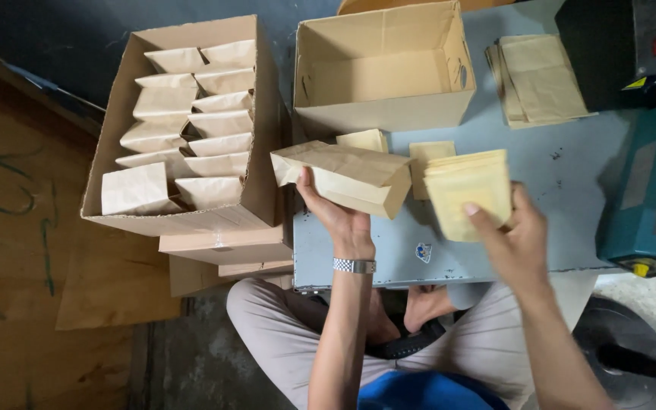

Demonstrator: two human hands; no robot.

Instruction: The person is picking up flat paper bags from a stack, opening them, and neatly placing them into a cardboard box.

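A low grey-blue table (pixel 563 182) stood over my crossed legs. My left hand (pixel 337 215) grasped a filled brown paper bag (pixel 347 176) from beneath, just right of the carton of packed bags (pixel 263 114). My right hand (pixel 516 239) pinched a stack of flat pouches (pixel 468 190) near an empty open carton (pixel 385 72) farther back.

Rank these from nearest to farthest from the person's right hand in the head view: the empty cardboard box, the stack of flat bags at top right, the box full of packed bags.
From the right hand:
1. Stack of flat bags, up and slightly right.
2. Empty cardboard box, up and left.
3. Box full of packed bags, far left.
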